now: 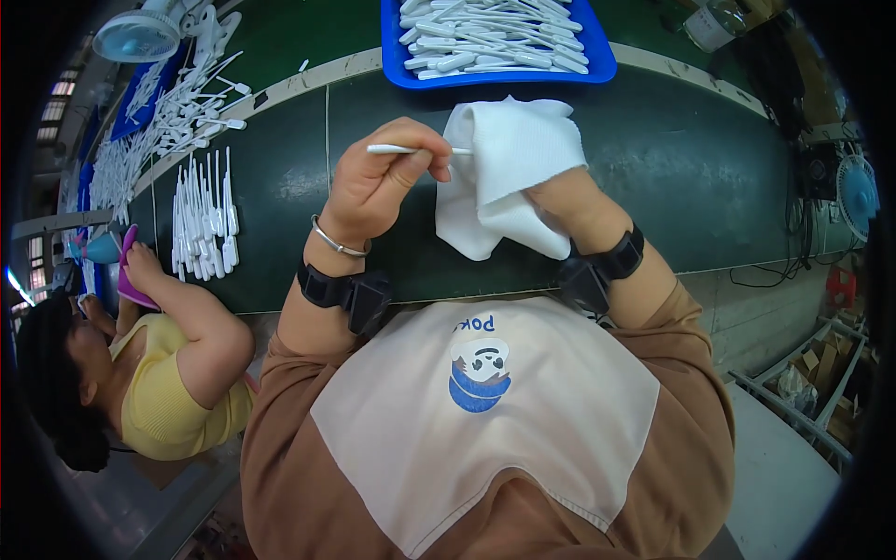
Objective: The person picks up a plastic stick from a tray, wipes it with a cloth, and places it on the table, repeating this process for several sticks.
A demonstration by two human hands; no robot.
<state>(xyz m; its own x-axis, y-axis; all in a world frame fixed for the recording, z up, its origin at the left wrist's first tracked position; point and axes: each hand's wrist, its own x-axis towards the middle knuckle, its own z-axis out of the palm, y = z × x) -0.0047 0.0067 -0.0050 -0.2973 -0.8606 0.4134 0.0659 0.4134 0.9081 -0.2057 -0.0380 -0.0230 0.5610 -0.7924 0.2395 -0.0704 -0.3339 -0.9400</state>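
My left hand (385,177) pinches a slim white plastic stick (392,149) between thumb and fingers, above the green table. The stick points right, and its far end goes in among the folds of a white ribbed cloth (527,149). My right hand (565,198) grips the cloth from the right side; its fingers are covered by the folds, so how they close round the stick is hidden. To the left, several similar white pieces (207,219) with slim stems and thicker handles lie side by side on the table.
A blue tray (497,82) heaped with white pieces stands at the far side. More lie piled at far left (173,121), near a small fan (138,37). A co-worker in yellow (173,397) sits at left, holding something purple. Another fan (854,194) stands at right.
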